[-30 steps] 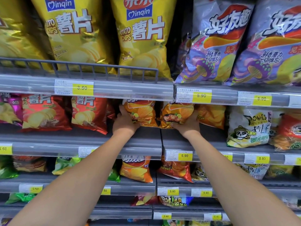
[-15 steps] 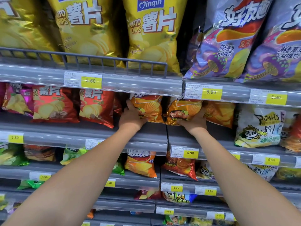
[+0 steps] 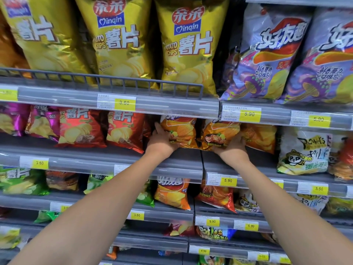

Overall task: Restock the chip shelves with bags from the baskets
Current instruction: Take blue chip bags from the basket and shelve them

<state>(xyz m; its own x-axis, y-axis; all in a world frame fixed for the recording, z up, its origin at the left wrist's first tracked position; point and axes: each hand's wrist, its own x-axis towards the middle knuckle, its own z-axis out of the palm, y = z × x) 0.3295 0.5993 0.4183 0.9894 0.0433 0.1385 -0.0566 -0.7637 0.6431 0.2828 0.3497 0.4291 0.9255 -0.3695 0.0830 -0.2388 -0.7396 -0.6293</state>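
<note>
Left hand [image 3: 162,140] gripped left orange bag [image 3: 180,131], fingers curled round lower edge; red bag [image 3: 124,131] just left of fingers. Right hand [image 3: 232,148] held right orange bag [image 3: 219,135], fingers hidden behind it.

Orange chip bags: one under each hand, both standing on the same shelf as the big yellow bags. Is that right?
Not quite. The left hand grips the left orange bag and the right hand grips the right orange bag, but the head view shows both on the shelf below the big yellow bags, beside the red bags.
</note>
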